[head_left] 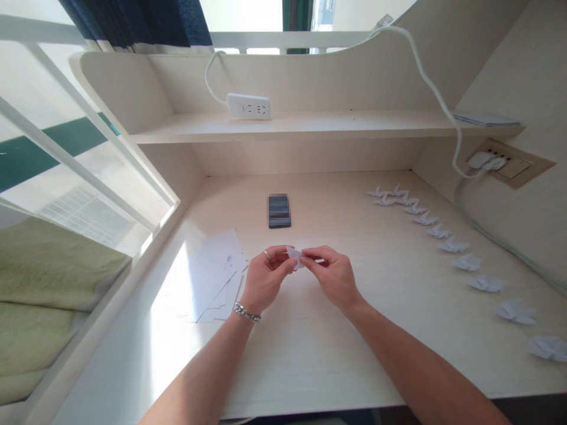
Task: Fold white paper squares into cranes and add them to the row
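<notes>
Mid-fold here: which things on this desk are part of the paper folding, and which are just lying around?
In use:
- small folded paper, pinched between left hand and right hand
- stack of white sheets
- row of finished paper cranes

Lying about:
- phone
- power strip on shelf
- wall socket

A dorm-like bedroom: built-in desk [310, 330], shelf [310, 125], bed rail [88, 171], bedding [48, 277].

phone [279, 211] mid-desk | paper cranes [452, 245] row at right | power strip [248, 106] on shelf | wall socket [505, 162]
</notes>
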`<state>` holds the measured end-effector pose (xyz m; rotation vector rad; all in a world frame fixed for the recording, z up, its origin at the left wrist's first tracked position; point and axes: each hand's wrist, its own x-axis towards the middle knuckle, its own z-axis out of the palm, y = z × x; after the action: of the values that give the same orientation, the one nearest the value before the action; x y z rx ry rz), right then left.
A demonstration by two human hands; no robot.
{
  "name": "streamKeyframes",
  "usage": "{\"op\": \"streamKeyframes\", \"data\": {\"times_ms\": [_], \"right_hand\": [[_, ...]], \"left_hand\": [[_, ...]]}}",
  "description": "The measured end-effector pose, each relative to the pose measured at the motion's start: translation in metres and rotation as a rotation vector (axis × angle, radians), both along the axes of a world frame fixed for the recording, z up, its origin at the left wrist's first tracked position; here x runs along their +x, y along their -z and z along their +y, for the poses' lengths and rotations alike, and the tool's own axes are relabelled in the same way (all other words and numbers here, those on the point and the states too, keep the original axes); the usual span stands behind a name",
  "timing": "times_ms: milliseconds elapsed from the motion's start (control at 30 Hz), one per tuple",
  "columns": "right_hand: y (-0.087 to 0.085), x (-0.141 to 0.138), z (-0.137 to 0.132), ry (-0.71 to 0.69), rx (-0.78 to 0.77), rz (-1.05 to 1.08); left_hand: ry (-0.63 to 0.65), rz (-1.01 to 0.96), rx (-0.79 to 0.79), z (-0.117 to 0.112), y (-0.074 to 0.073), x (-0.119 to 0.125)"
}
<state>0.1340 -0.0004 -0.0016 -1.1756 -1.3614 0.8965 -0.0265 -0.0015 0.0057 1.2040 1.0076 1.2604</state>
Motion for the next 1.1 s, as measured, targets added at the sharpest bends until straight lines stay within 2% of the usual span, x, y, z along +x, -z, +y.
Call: {"op": "streamKeyframes", "data": {"times_ms": [167,300,467,700,900,1100], "right_hand": [[-0.0033,-0.0007,-0.003,0.002,-0.043,-0.008],[-0.0057,-0.0001,-0.0043,-0.078,-0.088,0.011],[-0.0016,-0.0001,-0.0014,-0.129,-0.069,0.106],[0.0011,-0.0002,0.0006,-0.177,-0.085,0.123],[-0.004,0.0013,-0.0024,-0.308,-0.103,0.217],[-0.0039,0.0015,-0.002,-0.311,-0.152,0.253]], "left_hand": [[0.009,-0.001,-0.004,-0.0003,0.0008,0.0007],[0.028,-0.003,-0.018,-0.0002,0.0014,0.0019],[-0.027,-0.002,-0.041,-0.0005,-0.0021,0.0029],[0.074,0.032,-0.044,-0.003,-0.0052,0.0039],[0.031,-0.025,-0.067,0.0001,-0.0008,0.0],[0.037,-0.053,-0.104,0.0006,-0.0007,-0.0007]]}}
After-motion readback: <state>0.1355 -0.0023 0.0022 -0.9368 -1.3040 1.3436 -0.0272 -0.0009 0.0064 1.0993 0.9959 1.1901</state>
